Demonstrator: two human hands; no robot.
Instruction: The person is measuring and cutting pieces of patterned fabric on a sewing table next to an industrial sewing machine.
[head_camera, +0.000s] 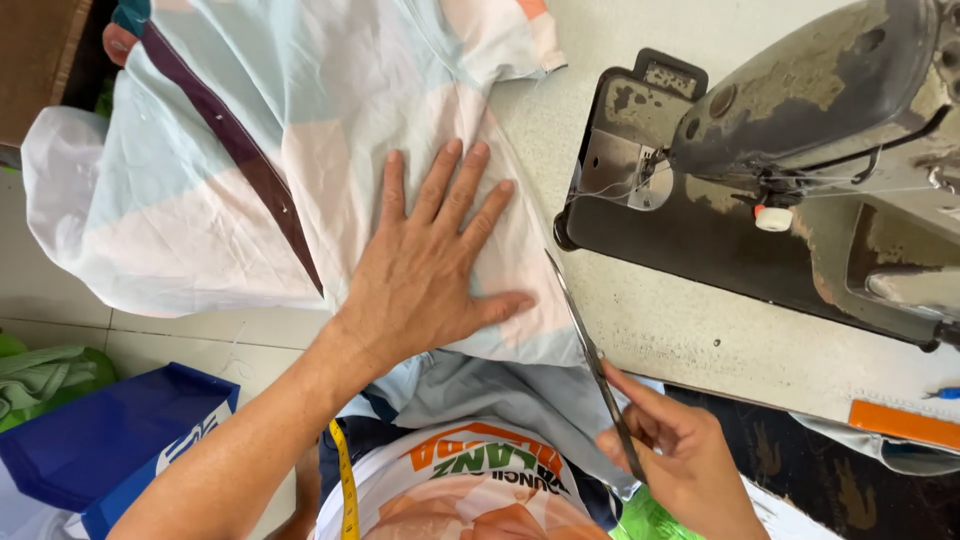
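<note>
On fabric (250, 180), left hand (425, 275) flat, fingers spread

My left hand (425, 275) lies on soft, smooth cloth (250, 170), my right hand (675, 450) holds shiny metal scissors (590, 350), and the sewing machine (800, 150) is worn, dull metal.

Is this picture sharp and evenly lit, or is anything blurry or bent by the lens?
Head view: soft, even light; the left hand on the pale fabric is sharp, with faint shadow. The scissors in the right hand look slightly soft. The sewing machine bulges near the edge, suggesting wide-lens distortion.
</note>
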